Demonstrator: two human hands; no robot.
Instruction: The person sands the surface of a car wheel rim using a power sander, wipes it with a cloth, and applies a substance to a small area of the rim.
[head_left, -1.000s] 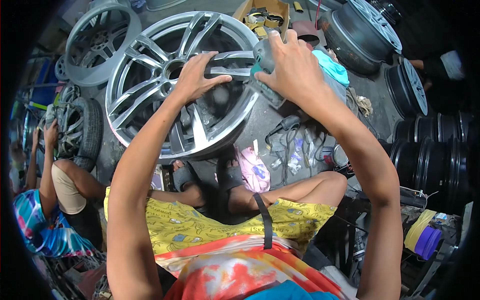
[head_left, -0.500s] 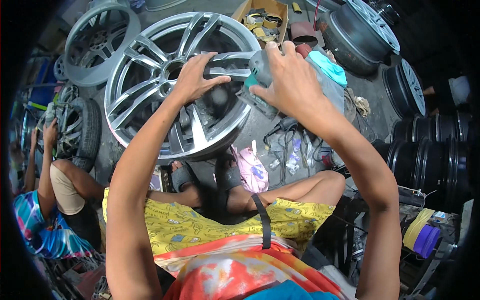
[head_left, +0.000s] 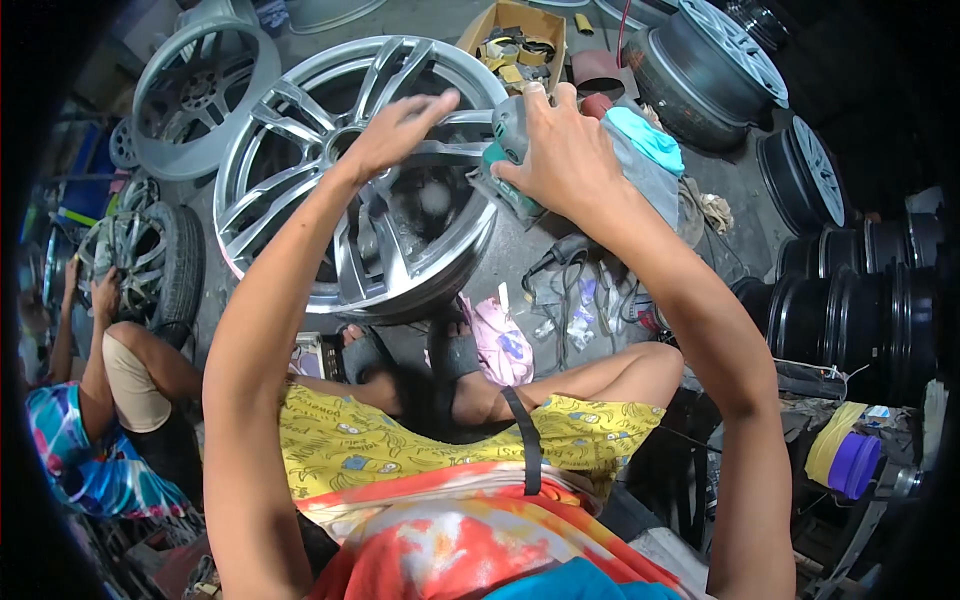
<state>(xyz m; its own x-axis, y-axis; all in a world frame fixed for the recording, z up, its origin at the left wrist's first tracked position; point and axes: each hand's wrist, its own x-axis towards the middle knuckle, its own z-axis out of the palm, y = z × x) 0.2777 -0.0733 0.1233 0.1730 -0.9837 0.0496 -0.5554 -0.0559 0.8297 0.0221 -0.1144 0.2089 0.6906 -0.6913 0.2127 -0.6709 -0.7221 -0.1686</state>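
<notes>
A silver alloy wheel rim [head_left: 235,215] with split spokes lies in front of me, its near side raised off the floor. My right hand [head_left: 568,150] is wrapped over the top of a grey and green power sander [head_left: 508,130], which is at the rim's right edge beside the end of a spoke. My left hand [head_left: 400,135] is over the spokes near the hub, holding nothing. Its fingers stretch toward the sander and are slightly blurred; whether they touch the metal I cannot tell.
A cardboard box [head_left: 478,28] of sanding pieces stands behind the rim. More wheels [head_left: 690,95] stand at the right, with black rims [head_left: 840,320] stacked nearer. A pink cloth [head_left: 497,340] and a cable [head_left: 570,250] lie near my feet. At left, a co-worker's hand [head_left: 105,295] is at another wheel.
My left hand has lifted from its spread pose around the spoke, its fingers now closer together and pointing up and right. The sander stays in my right hand, slightly shifted. The co-worker's hand is lower.
</notes>
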